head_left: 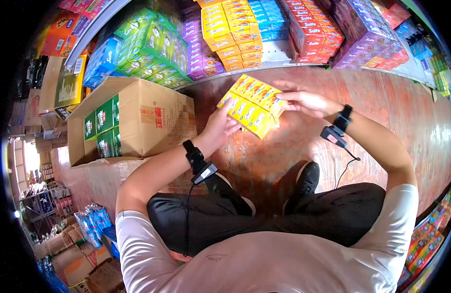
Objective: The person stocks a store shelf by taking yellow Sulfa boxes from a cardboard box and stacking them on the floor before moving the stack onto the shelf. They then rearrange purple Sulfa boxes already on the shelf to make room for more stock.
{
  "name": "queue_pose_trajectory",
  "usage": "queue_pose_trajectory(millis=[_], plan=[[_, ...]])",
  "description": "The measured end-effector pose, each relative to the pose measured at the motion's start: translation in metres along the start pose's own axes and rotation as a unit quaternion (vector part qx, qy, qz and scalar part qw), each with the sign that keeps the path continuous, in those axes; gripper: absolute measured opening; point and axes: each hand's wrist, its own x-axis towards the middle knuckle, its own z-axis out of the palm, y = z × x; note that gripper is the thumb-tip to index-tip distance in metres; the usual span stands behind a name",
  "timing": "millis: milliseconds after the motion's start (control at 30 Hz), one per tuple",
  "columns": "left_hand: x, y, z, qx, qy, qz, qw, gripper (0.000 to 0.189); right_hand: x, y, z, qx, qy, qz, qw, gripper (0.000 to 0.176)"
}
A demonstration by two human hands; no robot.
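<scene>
In the head view, a yellow pack of small "Sulfa" boxes (252, 105) is held tilted above the floor, between my two hands. My left hand (218, 126) grips its left end, with the thumb on the printed face. At the pack's right end, my right hand (303, 101) has its fingers closed on the corner. Some yellow packaging shows under the pack's lower right edge, partly hidden. Similar yellow boxes (232, 29) are stacked on the shelf just beyond.
An open cardboard carton (167, 115) with green packs (102, 124) inside stands on the left. Along the shelf are green boxes (152, 46), purple boxes (364, 31) and red boxes (313, 29). My shoes (308, 178) rest on the reddish floor (381, 93).
</scene>
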Motion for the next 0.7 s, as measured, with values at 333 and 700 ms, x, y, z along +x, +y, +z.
queue_pose_trajectory(millis=[333, 700], plan=[[0.042, -0.074, -0.044, 0.236, -0.058, -0.113, 0.963, 0.07, 0.1, 0.099, -0.036, -0.216, 0.079, -0.071, 0.971, 0.049], [0.052, -0.077, -0.034, 0.177, -0.166, -0.064, 0.968, 0.058, 0.074, 0.133, -0.037, -0.073, -0.009, 0.082, 0.994, 0.048]])
